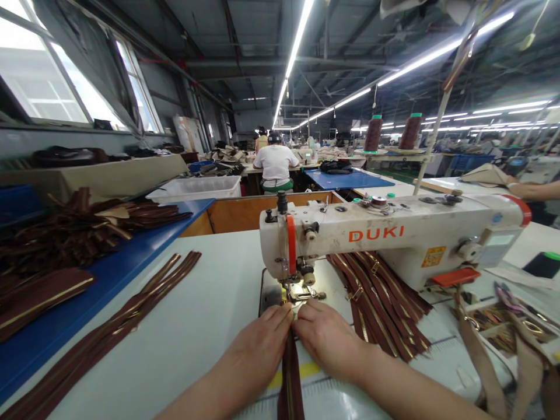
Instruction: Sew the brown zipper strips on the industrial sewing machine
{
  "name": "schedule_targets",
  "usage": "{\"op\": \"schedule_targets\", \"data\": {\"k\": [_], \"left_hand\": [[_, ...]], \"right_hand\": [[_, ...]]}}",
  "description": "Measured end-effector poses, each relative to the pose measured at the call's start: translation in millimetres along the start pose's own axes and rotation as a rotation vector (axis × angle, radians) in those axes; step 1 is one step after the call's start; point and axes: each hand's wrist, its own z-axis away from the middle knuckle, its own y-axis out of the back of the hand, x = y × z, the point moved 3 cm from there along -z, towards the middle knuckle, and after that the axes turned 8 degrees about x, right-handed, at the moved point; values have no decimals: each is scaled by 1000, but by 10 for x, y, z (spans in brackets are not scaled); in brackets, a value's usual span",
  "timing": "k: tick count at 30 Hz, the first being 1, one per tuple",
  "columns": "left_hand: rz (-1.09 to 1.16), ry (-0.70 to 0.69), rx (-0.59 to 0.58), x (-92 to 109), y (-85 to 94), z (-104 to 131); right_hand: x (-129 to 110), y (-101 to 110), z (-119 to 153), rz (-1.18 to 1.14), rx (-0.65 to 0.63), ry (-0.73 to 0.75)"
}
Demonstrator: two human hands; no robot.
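- The left hand [262, 339] pinches the brown strip [291, 376] with closed fingers, just before the presser foot [301, 293] of the sewing machine [376, 233].
- The right hand [327, 333] bends its fingers beside the same strip; whether it really grips, I cannot tell.
- The strip lies on the table [210, 286], running from the fingertips toward the person.
- Fingers are very near the foot, so an unexpected machine start could injure them.
- Uneven pulling between the hands could make the strip enter crooked.
- The right forearm could disturb the nearby zippers [380, 309] if it swings outward.
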Motion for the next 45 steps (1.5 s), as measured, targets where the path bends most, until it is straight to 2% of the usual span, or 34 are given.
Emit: {"op": "schedule_targets", "data": {"k": [9,18,25,30,35,45], "left_hand": [[-109,-26,7,-50,-204,104],[-138,-18,40,-44,-230,96],[-180,-90,47,-32,-144,32],[-124,-42,26,-74,-119,-36],[-81,5,57,-121,-143,-77],[-26,0,86,-75,34,-180]], "right_hand": [[3,-25,0,10,5,-13],[3,-57,17,2,22,-36],[-1,-58,5,12,22,-39],[11,-33,-10,22,55,-70],[31,-14,-39,37,41,-86],[71,-23,-62,35,35,-127]]}}
